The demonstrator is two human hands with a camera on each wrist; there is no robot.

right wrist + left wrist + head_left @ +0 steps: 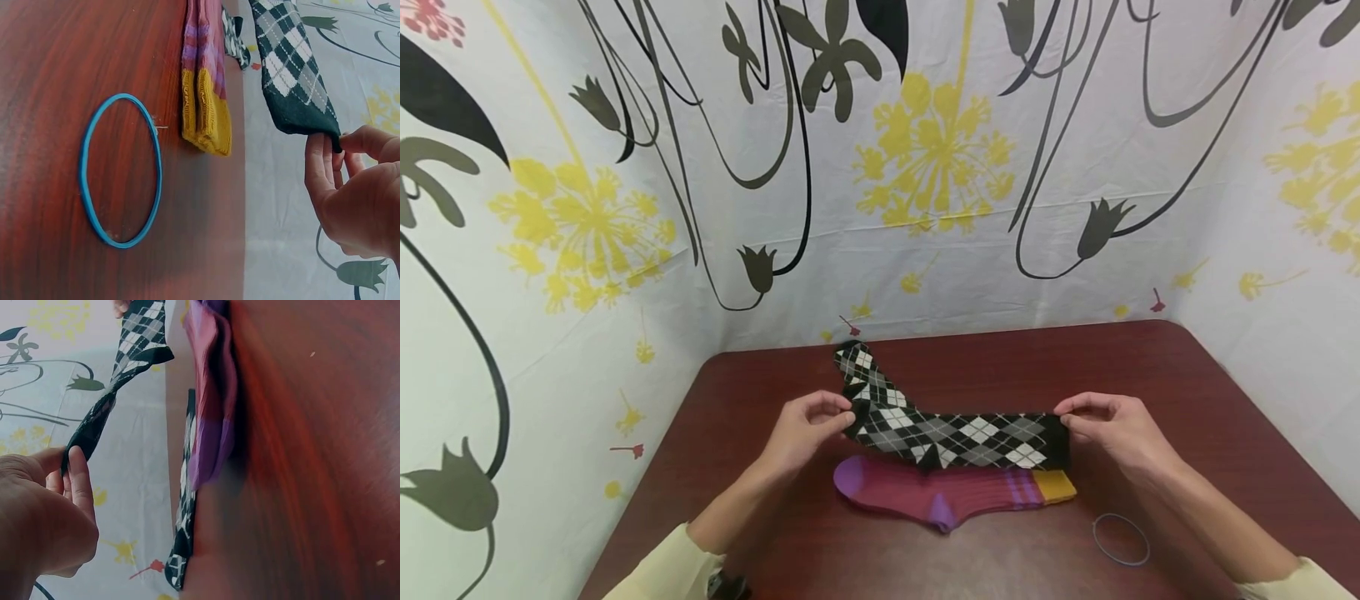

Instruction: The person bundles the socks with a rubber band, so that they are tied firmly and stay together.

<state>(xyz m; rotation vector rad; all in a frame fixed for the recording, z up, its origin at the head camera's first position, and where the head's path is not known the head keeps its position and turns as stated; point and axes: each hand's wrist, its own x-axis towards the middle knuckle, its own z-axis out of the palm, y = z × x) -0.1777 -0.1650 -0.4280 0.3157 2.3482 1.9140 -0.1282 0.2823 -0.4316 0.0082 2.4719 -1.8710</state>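
Stretched level between both hands is a black, grey and white argyle sock [977,433], raised off the table. My left hand [808,429] pinches its toe; in the left wrist view the left hand [53,512] has the dark tip between thumb and fingers. My right hand [1112,429] pinches a corner of the black cuff, plain in the right wrist view, where the hand [359,194] is at the cuff's edge. Behind lies a second argyle sock [868,375] on the table, partly hidden. Under the raised sock are pink socks [902,492] with purple toe and yellow cuff, lying in two layers.
A blue elastic ring [1120,539] lies on the dark red wooden table [775,542], right of the pink socks, below my right hand. White cloth [970,292] printed with flowers hangs behind the table and on both sides.
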